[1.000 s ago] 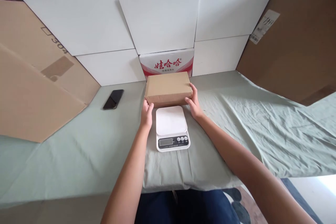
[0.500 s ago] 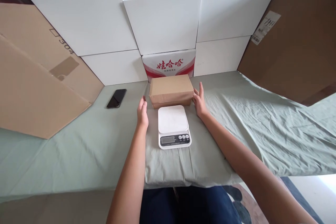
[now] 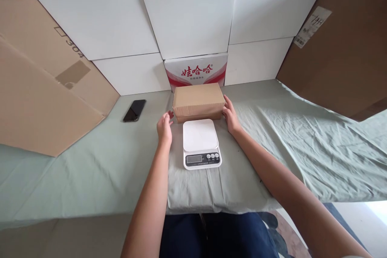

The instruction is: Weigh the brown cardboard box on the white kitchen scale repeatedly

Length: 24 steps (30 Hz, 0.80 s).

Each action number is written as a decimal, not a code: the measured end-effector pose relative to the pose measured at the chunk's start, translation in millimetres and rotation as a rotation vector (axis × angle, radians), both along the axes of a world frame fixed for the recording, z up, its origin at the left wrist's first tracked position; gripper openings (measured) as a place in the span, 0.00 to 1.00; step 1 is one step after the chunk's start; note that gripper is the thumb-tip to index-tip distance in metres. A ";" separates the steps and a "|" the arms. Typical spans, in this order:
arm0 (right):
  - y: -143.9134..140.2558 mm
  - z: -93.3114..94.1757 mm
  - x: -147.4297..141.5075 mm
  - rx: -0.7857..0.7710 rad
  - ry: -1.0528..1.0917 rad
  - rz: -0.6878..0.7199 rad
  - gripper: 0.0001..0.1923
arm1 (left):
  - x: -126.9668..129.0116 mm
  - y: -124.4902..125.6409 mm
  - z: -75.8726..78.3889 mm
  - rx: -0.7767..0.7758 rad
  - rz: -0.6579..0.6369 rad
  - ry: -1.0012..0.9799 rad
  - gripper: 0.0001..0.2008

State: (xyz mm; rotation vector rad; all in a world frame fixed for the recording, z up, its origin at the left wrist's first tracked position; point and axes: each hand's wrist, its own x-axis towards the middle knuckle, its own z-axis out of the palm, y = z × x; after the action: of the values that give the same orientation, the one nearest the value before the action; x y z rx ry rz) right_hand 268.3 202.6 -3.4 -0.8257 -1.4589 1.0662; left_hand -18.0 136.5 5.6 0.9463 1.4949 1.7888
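A brown cardboard box [image 3: 198,98] lies on the green cloth, just behind a white digital kitchen scale [image 3: 201,143] whose platform is bare. My left hand [image 3: 165,127] hovers by the box's front left corner, fingers apart and holding nothing, its fingertips a short way from the cardboard. My right hand [image 3: 230,115] lies flat against the box's right end, fingers extended and touching it without gripping.
A black phone [image 3: 134,110] lies on the cloth to the left. White cartons [image 3: 187,20] and a red-and-white printed carton [image 3: 196,70] form a wall behind. Large brown cardboard sheets lean at the left [image 3: 45,88] and right [image 3: 341,48]. The table's front edge is near my legs.
Both hands gripped the box a second ago, then let go and drew back. The right hand has returned to the box's right end; the left stays just off it.
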 end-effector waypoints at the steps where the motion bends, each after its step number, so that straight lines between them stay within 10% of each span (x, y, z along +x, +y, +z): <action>1: -2.3 2.0 -0.8 0.004 -0.003 0.001 0.39 | 3.0 -0.3 0.5 0.003 -0.018 0.012 0.24; 24: -38.4 34.9 5.1 0.173 -0.027 0.055 0.50 | 25.5 -37.7 23.2 0.231 -0.092 0.205 0.27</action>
State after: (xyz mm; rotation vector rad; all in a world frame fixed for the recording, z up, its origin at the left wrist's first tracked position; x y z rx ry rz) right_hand 273.4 164.2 31.5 -0.6825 -1.5808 0.9569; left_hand 7.5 98.7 28.7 1.3261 1.3583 1.8708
